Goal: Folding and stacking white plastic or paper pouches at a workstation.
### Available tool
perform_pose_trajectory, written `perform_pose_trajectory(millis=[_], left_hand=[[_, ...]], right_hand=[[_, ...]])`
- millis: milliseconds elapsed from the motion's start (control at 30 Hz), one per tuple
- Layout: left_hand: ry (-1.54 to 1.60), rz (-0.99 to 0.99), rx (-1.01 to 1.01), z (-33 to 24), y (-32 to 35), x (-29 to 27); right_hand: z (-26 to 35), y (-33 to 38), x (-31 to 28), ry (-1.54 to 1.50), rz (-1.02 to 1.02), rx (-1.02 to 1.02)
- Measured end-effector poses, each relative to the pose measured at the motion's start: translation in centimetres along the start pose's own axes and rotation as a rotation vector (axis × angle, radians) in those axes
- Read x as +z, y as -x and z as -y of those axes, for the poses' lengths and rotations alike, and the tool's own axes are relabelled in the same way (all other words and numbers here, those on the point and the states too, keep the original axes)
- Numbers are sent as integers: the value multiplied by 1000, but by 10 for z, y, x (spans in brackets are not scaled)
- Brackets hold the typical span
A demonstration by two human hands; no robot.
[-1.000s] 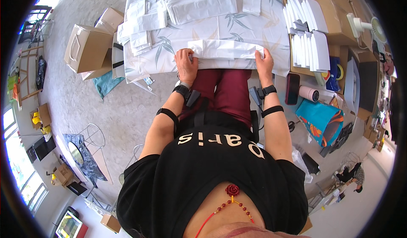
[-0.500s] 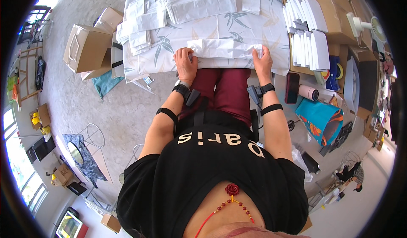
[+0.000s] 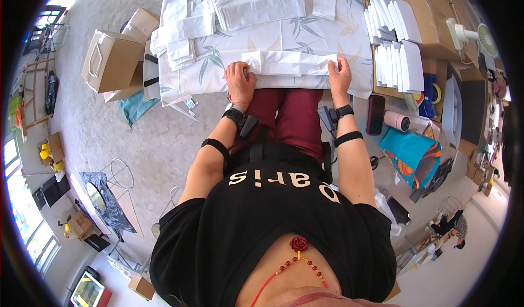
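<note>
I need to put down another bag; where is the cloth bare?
Bare cloth lies between the folded bag under both hands and the far bag stack. Left edge crowded with small bags; right side with upright bags.

— What kind of place do you sit in?

— You sit in a small packing workroom, maybe inside a home. The table (image 3: 349, 39) in front of you has a leaf-pattern cloth and many stacks of white paper bags (image 3: 256, 4). Brown cardboard boxes (image 3: 112, 61) stand on the grey floor (image 3: 109, 137) at your left.

— Anything more?

— A small white fan (image 3: 475, 34), rolls of tape (image 3: 434, 93) and large windows (image 3: 22, 198).
</note>
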State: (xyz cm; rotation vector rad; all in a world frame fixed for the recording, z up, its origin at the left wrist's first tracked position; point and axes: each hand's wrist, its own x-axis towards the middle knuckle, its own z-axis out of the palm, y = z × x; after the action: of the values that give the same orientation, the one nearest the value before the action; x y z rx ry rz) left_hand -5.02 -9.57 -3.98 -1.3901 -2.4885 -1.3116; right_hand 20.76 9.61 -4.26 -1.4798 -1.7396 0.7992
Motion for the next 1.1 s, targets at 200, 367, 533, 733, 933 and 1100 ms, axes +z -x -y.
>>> perform_pose_trajectory(millis=[200, 367, 533, 733, 933, 1100], left_hand=[[7, -6, 1, 0, 1, -2], [18, -3, 2, -3, -1, -1], [18, -14, 4, -1, 0, -2], [13, -14, 14, 0, 0, -2], [12, -13, 2, 1, 0, 0], [17, -19, 2, 0, 0, 0]], right_hand=[[13, 3, -2, 155, 44, 12], [11, 5, -1, 310, -34, -87], [59, 12, 11, 332, -138, -548], [110, 44, 56, -74, 354, -469], [117, 54, 84, 14, 463, -515], [113, 55, 95, 48, 480, -542]])
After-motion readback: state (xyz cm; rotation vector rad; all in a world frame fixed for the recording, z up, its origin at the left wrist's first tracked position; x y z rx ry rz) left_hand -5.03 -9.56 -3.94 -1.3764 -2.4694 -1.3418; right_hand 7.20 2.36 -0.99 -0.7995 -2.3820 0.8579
